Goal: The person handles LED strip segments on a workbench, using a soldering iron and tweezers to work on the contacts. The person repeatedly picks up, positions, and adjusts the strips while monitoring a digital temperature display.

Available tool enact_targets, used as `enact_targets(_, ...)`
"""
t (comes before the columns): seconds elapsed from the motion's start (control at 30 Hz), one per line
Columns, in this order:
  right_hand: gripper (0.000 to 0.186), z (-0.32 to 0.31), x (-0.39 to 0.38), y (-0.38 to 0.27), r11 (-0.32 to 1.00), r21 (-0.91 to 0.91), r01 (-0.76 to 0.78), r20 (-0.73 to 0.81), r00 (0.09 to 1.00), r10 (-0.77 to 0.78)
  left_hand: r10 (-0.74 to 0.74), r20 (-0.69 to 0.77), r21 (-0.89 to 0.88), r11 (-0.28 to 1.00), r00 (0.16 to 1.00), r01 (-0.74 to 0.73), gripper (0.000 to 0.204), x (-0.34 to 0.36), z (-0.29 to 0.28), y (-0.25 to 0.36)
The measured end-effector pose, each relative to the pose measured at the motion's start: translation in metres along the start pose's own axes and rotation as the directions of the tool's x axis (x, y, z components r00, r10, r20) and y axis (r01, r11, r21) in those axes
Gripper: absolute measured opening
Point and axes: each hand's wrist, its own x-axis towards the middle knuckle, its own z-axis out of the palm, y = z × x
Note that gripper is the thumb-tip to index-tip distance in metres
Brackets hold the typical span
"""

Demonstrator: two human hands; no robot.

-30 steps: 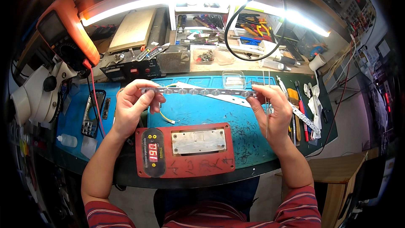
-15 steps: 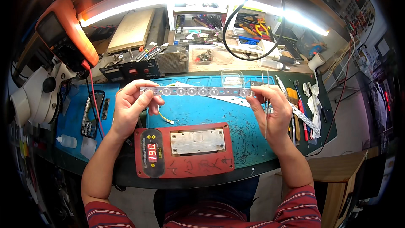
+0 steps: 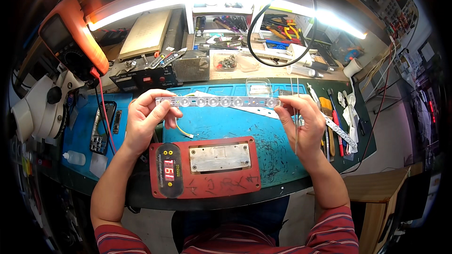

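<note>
An LED light strip (image 3: 213, 102) with several round clear lenses is held level above the blue mat (image 3: 278, 134). My left hand (image 3: 147, 120) pinches its left end between thumb and fingers. At the other end, my right hand (image 3: 305, 121) pinches the strip and also keeps a pair of thin metal tweezers (image 3: 298, 87) in its grip. From near my left fingers hangs a thin wire with a small white plug (image 3: 188, 135). Below the strip sits a red heating plate (image 3: 226, 186) with a silver metal top (image 3: 220, 158) and a lit display.
Beside my right wrist lies another lensed strip (image 3: 343, 135), near brushes (image 3: 326, 106). An orange multimeter (image 3: 75, 37) and a white microscope (image 3: 40, 106) stand at left. An opened phone frame (image 3: 100, 131) and a small bottle (image 3: 74, 157) lie left. A black cable loop (image 3: 251, 33) hangs above.
The strip and both hands have hardly moved; the grip is the same. The digits on the heating plate's display have changed.
</note>
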Motion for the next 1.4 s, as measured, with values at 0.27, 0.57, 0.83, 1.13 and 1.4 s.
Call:
enact_targets(0.27,0.021,0.0003,-0.0002,0.0,1.0,-0.008,0.001,-0.005,1.0,-0.001,-0.005,-0.005,0.003,1.0,1.0,0.005,0.025,0.0004,-0.0002,-0.0005)
enact_targets(0.57,0.02,0.0004,-0.0009,0.0008,1.0,-0.01,-0.004,-0.002,1.0,0.004,-0.009,-0.001,0.002,1.0,1.0,0.009,0.026,0.0005,-0.0006,-0.0002)
enact_targets(0.83,0.018,0.0008,-0.0004,0.0002,1.0,-0.001,-0.008,-0.007,1.0,0.008,-0.019,-0.001,-0.017,1.0,1.0,0.019,0.027,0.0003,-0.0001,0.001)
enact_targets(1.13,0.013,-0.0008,0.0016,-0.0012,1.0,0.009,0.027,0.003,1.0,-0.027,-0.042,0.003,-0.119,0.992,0.999,0.042,0.03,-0.0002,-0.0048,-0.0003)
enact_targets(1.4,0.012,-0.0027,0.0006,0.0029,0.995,0.07,0.066,0.002,0.998,-0.067,-0.056,0.058,-0.155,0.986,0.997,0.065,0.034,0.0016,-0.0076,-0.0031)
